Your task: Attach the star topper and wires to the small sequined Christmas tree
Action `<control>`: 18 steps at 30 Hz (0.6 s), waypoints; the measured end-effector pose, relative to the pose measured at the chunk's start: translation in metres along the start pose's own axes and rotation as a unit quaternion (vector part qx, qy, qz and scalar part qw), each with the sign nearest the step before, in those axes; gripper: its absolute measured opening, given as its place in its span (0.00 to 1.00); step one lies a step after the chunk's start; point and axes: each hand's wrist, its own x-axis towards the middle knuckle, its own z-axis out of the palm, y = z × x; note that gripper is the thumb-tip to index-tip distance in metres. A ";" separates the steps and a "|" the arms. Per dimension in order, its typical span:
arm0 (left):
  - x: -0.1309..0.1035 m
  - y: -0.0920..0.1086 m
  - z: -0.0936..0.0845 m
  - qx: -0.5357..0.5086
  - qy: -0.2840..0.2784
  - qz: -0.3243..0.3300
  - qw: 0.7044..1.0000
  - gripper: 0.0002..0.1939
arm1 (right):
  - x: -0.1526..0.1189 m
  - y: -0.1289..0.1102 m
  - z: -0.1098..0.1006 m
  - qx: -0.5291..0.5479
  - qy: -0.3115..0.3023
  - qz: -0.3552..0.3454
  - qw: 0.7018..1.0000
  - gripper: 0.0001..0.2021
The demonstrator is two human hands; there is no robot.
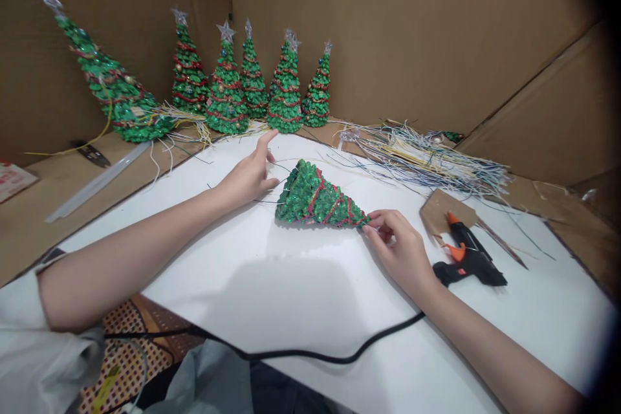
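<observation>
A small green Christmas tree (323, 200) with red garland lies on its side above the white board (291, 323), its wide base toward the left and its tip toward the right. My right hand (395, 239) pinches the tip between thumb and fingers. Thin dark wires stick out from the base. Just left of that base is my left hand (250, 171), index finger stretched out and thumb apart, with nothing clearly held in it. No star shows on this tree's tip.
Several finished trees with clear stars, one a tree (226, 90), stand along the back. A wire bundle (436, 158) lies back right. A black glue gun (473, 252) rests on cardboard, its cable (310, 354) crossing the front. Glue sticks (99, 182) and pliers (90, 154) lie left.
</observation>
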 end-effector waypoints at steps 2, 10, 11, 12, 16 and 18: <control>-0.001 0.002 -0.001 0.013 0.003 0.001 1.000 0.48 | 0.000 0.000 0.000 -0.001 0.000 0.001 1.000 0.05; -0.008 0.008 -0.015 0.061 -0.041 0.078 0.994 0.54 | 0.000 0.000 0.001 -0.010 -0.006 -0.002 1.000 0.04; -0.008 0.008 -0.017 0.062 -0.046 0.085 0.993 0.54 | 0.000 0.001 0.001 -0.012 -0.009 -0.004 1.000 0.04; -0.008 0.007 -0.018 0.066 -0.049 0.089 0.993 0.54 | 0.000 0.001 0.001 -0.014 -0.010 -0.006 1.000 0.04; -0.006 0.004 -0.022 0.078 -0.053 0.080 0.992 0.53 | -0.001 0.000 0.001 -0.016 -0.012 -0.006 1.000 0.04; -0.003 0.002 -0.026 0.052 -0.065 0.060 0.995 0.52 | -0.001 -0.001 0.000 -0.015 -0.013 -0.004 1.000 0.04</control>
